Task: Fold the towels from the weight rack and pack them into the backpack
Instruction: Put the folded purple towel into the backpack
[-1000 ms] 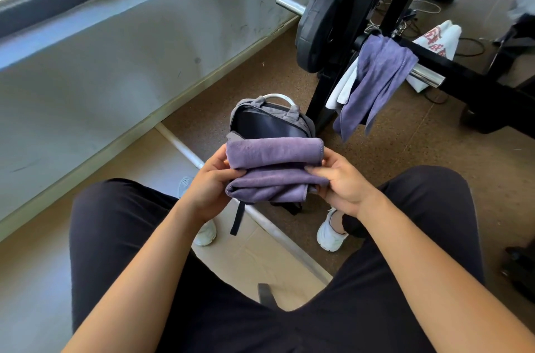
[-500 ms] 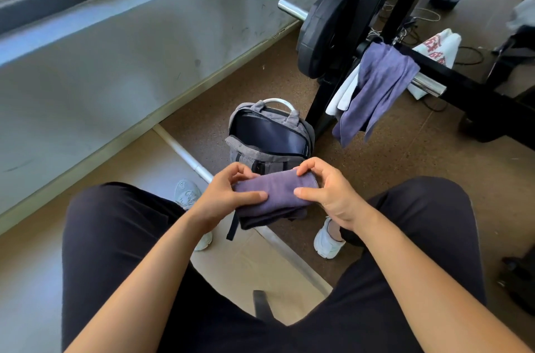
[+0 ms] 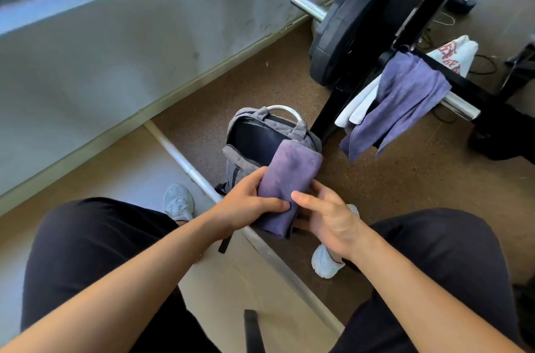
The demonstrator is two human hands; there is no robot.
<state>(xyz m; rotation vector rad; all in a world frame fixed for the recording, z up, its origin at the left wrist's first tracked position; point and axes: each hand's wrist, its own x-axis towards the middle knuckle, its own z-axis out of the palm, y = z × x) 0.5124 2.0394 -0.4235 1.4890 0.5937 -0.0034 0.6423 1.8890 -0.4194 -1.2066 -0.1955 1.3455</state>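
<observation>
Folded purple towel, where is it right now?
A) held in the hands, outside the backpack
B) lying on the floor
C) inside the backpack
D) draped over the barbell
A: the left hand grips the folded purple towel, the right hand holds it too, and its far end shows whole in front of the open backpack, not in it.

Soft daylight from upper left, wide-angle bowing at edges, mild overall softness.
</observation>
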